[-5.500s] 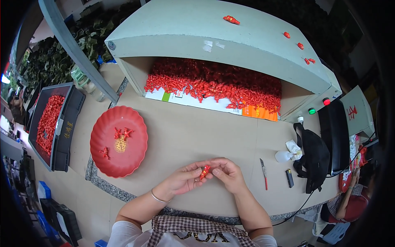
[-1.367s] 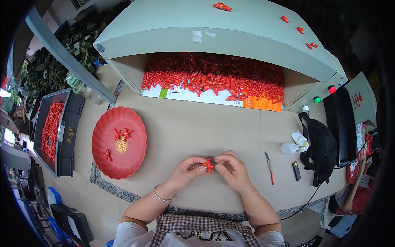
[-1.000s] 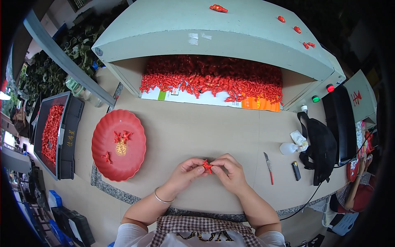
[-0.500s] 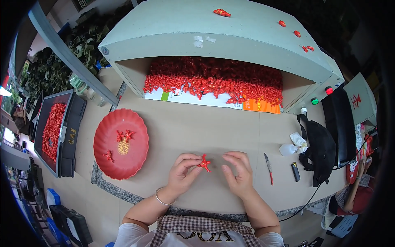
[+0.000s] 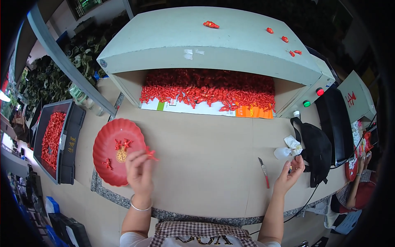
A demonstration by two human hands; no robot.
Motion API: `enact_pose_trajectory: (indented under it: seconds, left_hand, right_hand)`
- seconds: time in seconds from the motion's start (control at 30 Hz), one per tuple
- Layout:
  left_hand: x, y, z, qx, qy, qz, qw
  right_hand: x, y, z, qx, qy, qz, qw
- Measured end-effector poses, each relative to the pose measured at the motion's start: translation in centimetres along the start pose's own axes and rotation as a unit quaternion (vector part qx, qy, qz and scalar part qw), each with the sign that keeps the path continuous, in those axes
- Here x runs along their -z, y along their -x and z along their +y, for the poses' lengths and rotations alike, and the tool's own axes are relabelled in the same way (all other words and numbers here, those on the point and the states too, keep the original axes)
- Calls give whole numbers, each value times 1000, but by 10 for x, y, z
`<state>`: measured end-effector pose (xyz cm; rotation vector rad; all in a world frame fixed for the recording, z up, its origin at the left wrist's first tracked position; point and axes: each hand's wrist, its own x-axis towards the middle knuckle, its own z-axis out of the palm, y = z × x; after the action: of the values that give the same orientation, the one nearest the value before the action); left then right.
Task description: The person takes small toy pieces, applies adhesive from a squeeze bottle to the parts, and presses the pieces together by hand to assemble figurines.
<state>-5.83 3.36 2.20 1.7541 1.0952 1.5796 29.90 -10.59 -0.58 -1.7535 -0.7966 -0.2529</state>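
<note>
Head view: two-handed handling is ceasing, left hand pinching red figure by dish near left worktop edge, right hand grip indeterminable.

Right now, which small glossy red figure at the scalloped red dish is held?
The small red figure in the left hand; three others lie in the dish.

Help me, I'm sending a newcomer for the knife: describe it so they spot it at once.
Find the pale green cabinet at the back of the table. In front of its right half, just left of the person's right hand, lies the knife. It is the thin, slanted tool with a grey upper part and red lower end, unlike the squat white bottle nearby.
</note>
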Motion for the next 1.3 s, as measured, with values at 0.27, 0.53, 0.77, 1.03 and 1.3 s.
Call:
enact_pose_trajectory:
  seconds: [0.27, 0.53, 0.77, 1.03, 1.3]
  left_hand:
    - [21, -34, 10, -2, -239, -73, 968]
    - [-115, -73, 6, -120, -132, -320, 930]
    - [-210, -81, -41, -128, -153, -281, 939]
    - [-197, -63, -45, -143, -156, -272, 939]
    - [-114, -12, -5, 346, 264, -359, 826]
  right_hand:
    - [-4, -12, 12, -50, 71, -101, 991]
    - [-14, -12, 35, -82, 41, -103, 990]
    - [-21, -6, 42, -100, 13, -82, 991]
    - [-19, -6, 52, -153, -65, -71, 983]
    - [-10, -1, -2, -238, -293, -121, 918]
